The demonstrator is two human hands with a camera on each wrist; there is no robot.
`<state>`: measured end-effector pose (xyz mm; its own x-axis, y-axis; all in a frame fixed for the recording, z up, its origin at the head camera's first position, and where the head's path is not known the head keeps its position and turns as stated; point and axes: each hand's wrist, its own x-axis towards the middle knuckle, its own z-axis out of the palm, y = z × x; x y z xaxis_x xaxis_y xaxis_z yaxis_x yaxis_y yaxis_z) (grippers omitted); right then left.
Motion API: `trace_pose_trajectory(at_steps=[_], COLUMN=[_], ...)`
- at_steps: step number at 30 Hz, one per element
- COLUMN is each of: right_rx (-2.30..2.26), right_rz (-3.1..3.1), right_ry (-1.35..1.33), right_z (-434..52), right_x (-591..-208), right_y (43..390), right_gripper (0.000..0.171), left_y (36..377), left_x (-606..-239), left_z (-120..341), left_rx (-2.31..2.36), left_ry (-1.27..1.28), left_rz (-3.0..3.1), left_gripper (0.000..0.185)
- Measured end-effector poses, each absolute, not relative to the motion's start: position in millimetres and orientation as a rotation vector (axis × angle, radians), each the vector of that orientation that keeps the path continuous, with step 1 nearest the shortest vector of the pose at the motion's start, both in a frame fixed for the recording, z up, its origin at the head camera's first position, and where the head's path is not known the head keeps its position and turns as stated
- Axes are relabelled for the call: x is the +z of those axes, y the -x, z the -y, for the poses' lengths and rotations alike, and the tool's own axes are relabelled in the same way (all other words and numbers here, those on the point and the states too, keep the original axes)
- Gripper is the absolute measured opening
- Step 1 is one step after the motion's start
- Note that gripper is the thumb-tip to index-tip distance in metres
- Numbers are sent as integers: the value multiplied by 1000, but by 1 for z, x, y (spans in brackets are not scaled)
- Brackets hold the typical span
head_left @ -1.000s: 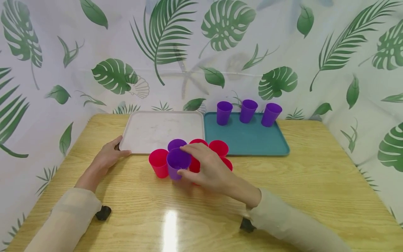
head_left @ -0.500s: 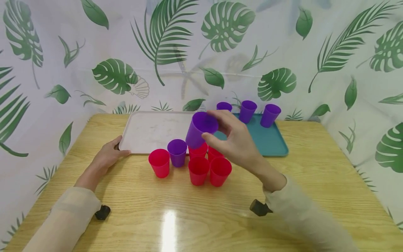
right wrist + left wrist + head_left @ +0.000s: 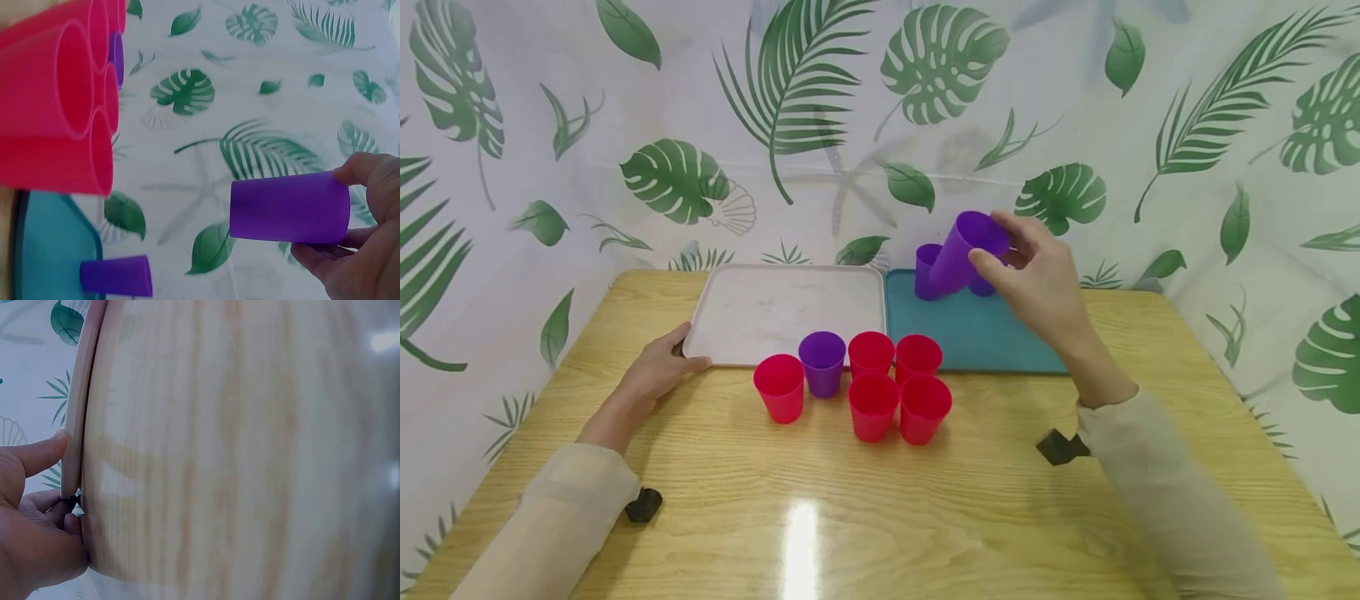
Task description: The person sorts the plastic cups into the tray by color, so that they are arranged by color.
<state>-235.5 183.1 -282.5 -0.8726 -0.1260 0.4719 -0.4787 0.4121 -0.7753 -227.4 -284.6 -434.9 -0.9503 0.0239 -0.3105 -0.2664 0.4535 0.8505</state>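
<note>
My right hand (image 3: 1033, 271) grips a purple cup (image 3: 964, 247) by its rim and holds it tilted in the air above the far end of the teal tray (image 3: 977, 333); the same cup (image 3: 289, 207) shows in the right wrist view between thumb and fingers. Behind it purple cups (image 3: 927, 268) stand on the tray, partly hidden. Near the table's middle stand several red cups (image 3: 873, 405) and one purple cup (image 3: 822, 362). My left hand (image 3: 658, 371) holds the near left corner of the white tray (image 3: 782, 312), thumb on its rim (image 3: 74, 425).
Both trays lie side by side at the back of the wooden table (image 3: 880, 517). A leaf-patterned curtain (image 3: 850, 125) closes off the back and sides. Black wrist mounts (image 3: 645, 505) (image 3: 1060, 447) sit under both sleeves.
My right hand lifted one purple cup out of the group in the middle and carried it up and to the right, over the teal tray. The left hand stayed put.
</note>
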Motion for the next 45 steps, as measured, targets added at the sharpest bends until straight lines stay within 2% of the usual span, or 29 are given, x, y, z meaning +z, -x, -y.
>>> trace_pose_trajectory(at_steps=[10,18,29,45], right_rx=[1397,1294,1312,1293], right_rz=[2471,2594,2663,2674], right_ry=[-329,-294,-330,-273], right_z=[-208,-205,-184,-180], right_x=[-316,-351,-378,-399], right_y=[270,293,306,315], right_gripper=[62,66,68,69], left_y=[227,226,228,228], left_x=[-433,-431,-435,-434], left_z=[282,280,281,283], left_rx=[1504,1516,1500,1510], left_ry=[230,256,265,256], left_rz=[-2423,-2406,-2422,-2427], left_gripper=[89,89,90,90])
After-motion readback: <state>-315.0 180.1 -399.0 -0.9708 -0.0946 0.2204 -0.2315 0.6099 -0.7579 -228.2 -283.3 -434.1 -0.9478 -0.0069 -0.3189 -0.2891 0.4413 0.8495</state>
